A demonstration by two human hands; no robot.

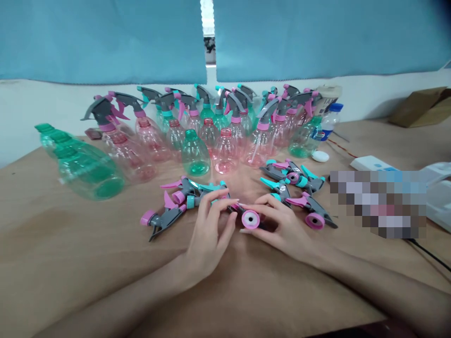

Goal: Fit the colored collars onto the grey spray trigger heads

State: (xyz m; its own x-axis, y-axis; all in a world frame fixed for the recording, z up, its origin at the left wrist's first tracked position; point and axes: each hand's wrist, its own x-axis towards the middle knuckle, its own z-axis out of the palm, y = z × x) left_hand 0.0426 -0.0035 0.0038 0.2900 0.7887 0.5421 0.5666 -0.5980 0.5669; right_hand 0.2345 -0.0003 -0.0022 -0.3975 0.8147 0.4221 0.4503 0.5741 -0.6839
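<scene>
Between my hands is a trigger spray head with a pink collar (251, 219), its white-lined opening turned toward me. My right hand (283, 227) grips it from the right, fingers above and thumb below. My left hand (211, 230) is at its left side, fingers curved and apart, fingertips beside its pink trigger; whether they touch it is hard to see. Left of my hands lie several loose spray heads, among them a grey one with a pink collar (164, 218). More lie on the right, including one with a pink collar (314, 221) close to my right hand.
Behind stand uncapped bottles, a green one (196, 155) and a pink one (226, 152) among them, before rows of bottles with spray heads (262, 131). Green bottles (91, 173) lean at left. A blue-capped bottle (331, 122), white oval object (320, 156) and cardboard box (419, 107) are at right.
</scene>
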